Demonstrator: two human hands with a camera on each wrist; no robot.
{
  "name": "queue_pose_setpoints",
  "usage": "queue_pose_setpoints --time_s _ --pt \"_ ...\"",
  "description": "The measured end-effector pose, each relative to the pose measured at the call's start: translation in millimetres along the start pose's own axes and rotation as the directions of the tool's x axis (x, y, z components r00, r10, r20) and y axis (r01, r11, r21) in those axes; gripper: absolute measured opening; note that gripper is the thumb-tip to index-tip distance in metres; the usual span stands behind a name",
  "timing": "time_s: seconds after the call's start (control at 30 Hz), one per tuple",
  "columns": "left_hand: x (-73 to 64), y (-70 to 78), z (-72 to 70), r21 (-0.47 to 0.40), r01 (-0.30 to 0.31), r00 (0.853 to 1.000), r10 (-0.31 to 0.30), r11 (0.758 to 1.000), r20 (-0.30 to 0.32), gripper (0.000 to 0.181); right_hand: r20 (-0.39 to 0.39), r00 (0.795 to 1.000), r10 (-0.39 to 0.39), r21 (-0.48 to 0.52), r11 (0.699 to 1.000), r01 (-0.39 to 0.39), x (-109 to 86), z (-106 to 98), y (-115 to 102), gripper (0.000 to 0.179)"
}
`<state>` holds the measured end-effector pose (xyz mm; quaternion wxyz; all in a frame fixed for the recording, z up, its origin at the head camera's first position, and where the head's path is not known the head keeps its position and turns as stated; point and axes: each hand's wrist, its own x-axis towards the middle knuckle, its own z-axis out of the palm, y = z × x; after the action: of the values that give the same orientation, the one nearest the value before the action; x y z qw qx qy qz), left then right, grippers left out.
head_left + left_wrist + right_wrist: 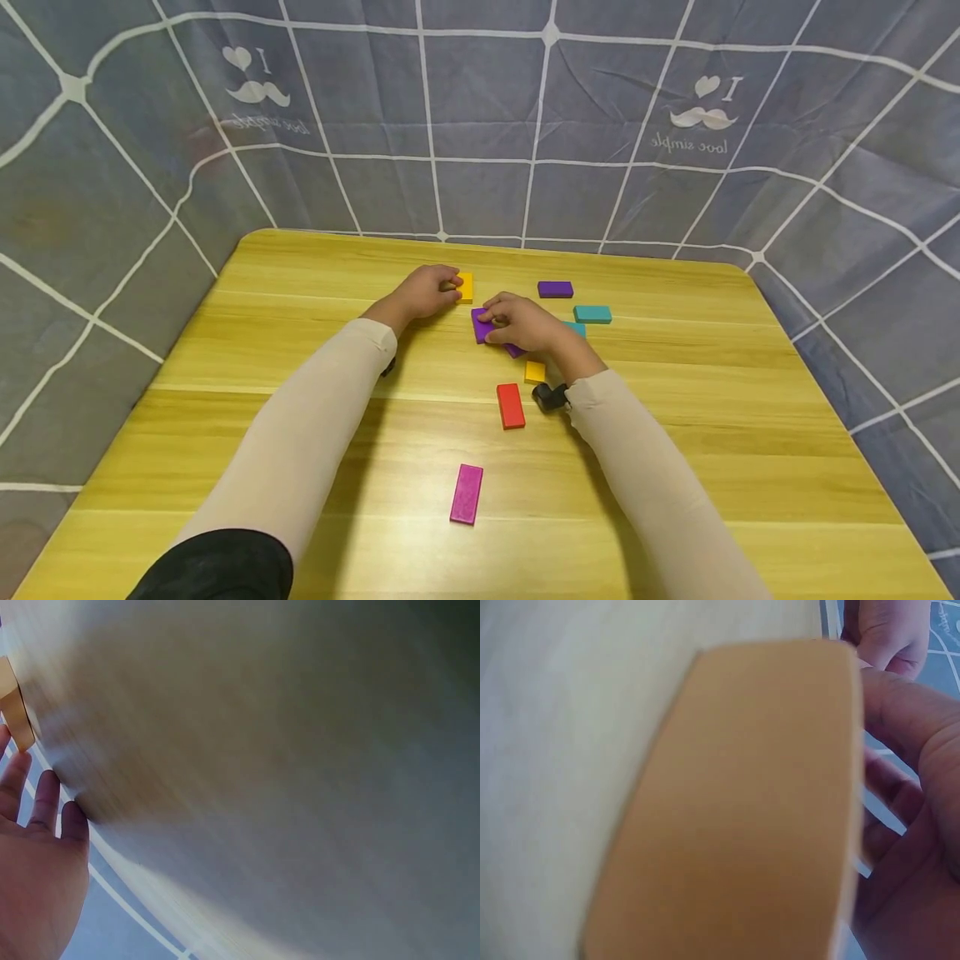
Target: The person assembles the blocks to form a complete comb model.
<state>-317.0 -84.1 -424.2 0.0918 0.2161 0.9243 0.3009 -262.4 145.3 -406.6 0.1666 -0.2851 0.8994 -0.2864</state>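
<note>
My left hand reaches to the back of the table, its thumb and a finger at the left side of a yellow block. In the left wrist view, this block is at the left edge, right by the fingertips. My right hand pinches a purple block between thumb and fingers, just in front of the yellow one. Another purple block is partly hidden beneath this hand. A small yellow block lies below the right wrist and fills much of the right wrist view.
A purple block and a teal block lie to the right, with another teal block partly behind the right hand. Nearer are a red block and a magenta block. A grey grid curtain surrounds the wooden table.
</note>
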Motion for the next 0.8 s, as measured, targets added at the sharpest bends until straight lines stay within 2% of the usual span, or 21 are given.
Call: queue_pose_setpoints --time_s 0.17,0.3,0.5,0.8 --pt "-0.2 -0.7 -0.4 0.000 0.007 1.000 -0.007 1.000 0.003 0.035 -0.011 1.000 0.004 -0.007 1.000 -0.004 0.5 1 -4 0.034" --pt "-0.7 0.0 -1.1 -0.006 -0.007 1.000 0.007 1.000 -0.002 0.035 0.014 1.000 0.001 -0.032 0.999 -0.001 0.6 1 -7 0.037" --pt "-7.3 5.3 1.3 -0.003 0.010 1.000 -0.010 1.000 0.001 0.036 0.072 0.997 -0.011 -0.086 0.996 0.017 -3.2 3 -9 0.042" --pt "-15.5 14.0 5.8 0.006 0.035 0.999 -0.035 0.999 0.002 0.037 0.073 0.996 -0.060 -0.154 0.986 0.070 -10.8 6 -8 0.044"
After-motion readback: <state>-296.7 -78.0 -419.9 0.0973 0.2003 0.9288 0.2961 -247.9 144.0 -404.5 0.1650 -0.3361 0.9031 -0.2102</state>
